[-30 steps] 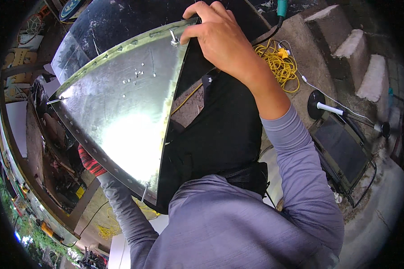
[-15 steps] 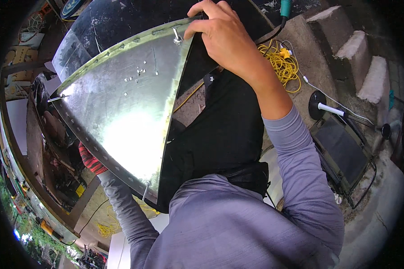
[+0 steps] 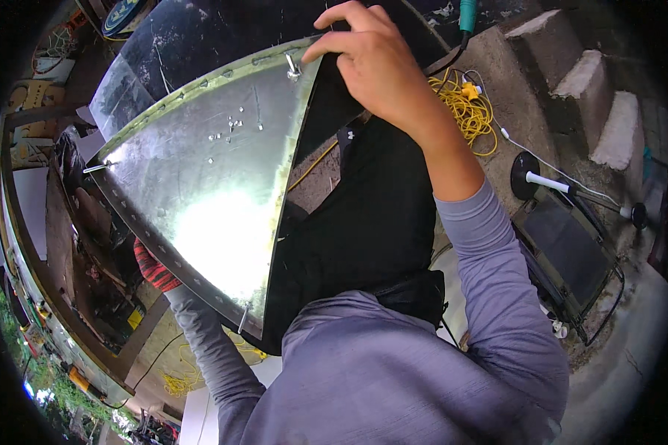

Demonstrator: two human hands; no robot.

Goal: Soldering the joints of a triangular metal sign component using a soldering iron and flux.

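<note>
A shiny triangular sheet-metal panel [image 3: 208, 193] fills the middle left of the head view, with bolts along its edges and a few loose small nuts lying on it. My right hand [image 3: 375, 70] reaches to its top corner, fingers pinched at a bolt [image 3: 292, 67] sticking up there. My left hand [image 3: 154, 268], in a red glove, sits under the panel's lower left edge and is mostly hidden by it. Another bolt [image 3: 245, 319] sticks out at the bottom corner. I wear a grey long-sleeved shirt and black trousers.
A dark curved panel [image 3: 200, 37] lies behind the shiny one. A coiled yellow cable [image 3: 467, 111] lies on the concrete floor, with concrete steps [image 3: 594, 81] to the right. A black round stand with a white rod [image 3: 542, 178] and a dark flat frame [image 3: 571, 252] sit at right.
My right hand has slid a little along the top corner and its fingers have closed in toward the bolt. The panel and left hand have hardly moved.
</note>
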